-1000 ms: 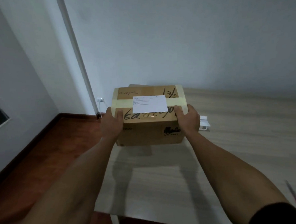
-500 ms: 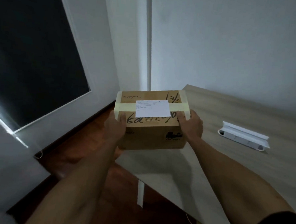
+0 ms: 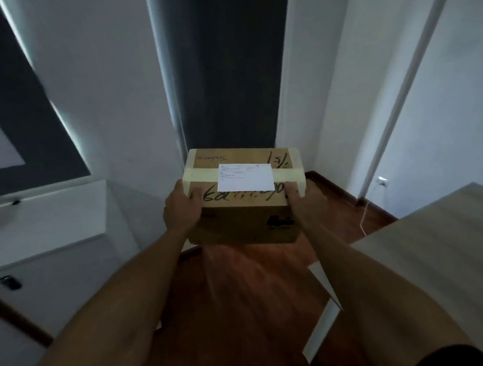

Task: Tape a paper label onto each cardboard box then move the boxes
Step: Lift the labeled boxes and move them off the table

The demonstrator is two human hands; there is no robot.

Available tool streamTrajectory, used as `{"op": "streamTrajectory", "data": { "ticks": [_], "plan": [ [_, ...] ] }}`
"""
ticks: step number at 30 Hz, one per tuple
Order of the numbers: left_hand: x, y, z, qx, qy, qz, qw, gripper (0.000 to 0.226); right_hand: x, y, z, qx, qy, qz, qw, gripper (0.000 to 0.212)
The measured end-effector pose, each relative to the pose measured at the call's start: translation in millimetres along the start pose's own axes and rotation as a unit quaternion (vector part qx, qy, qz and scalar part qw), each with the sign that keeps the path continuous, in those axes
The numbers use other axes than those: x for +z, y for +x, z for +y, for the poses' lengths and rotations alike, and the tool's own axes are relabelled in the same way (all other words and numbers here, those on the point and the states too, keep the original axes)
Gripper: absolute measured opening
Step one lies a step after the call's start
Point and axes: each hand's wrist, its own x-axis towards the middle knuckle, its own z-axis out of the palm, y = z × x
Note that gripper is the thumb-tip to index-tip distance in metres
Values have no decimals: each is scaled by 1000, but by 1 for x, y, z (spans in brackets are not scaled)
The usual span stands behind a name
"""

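Observation:
A brown cardboard box (image 3: 242, 224) with black handwriting hangs in the air above the dark wooden floor. A white paper label (image 3: 247, 178) lies on its top, over a pale strip of tape (image 3: 200, 176). My left hand (image 3: 181, 211) grips the box's left side with the thumb on top. On the right side my right hand (image 3: 305, 202) holds it the same way. The fingers of both hands are hidden behind the box.
A light wooden table (image 3: 434, 256) fills the lower right, its corner near my right forearm. A white cabinet or ledge (image 3: 49, 221) stands at the left. Straight ahead are dark curtains (image 3: 229, 71) between white walls; a wall socket (image 3: 383, 181) with a cable sits at the right.
I have turned left with the box in both hands. The box has left the tabletop and now hangs over the floor; the table has slid to the right of the view.

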Motion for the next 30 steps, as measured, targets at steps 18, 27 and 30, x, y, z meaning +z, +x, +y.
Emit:
{"op": "streamTrajectory", "data": {
  "ticks": [18,27,30],
  "plan": [
    [-312,59,-249,-152,104,183,966,34,343,-128,-230,-116,44,-149,981,51],
    [-362,75,-317,-210,118,212,947,42,440,-149,-275,-124,44,-206,970,47],
    [-371,97,-347,-231,114,218,941,46,478,-145,-289,-126,41,-225,965,45]
  ]
}}
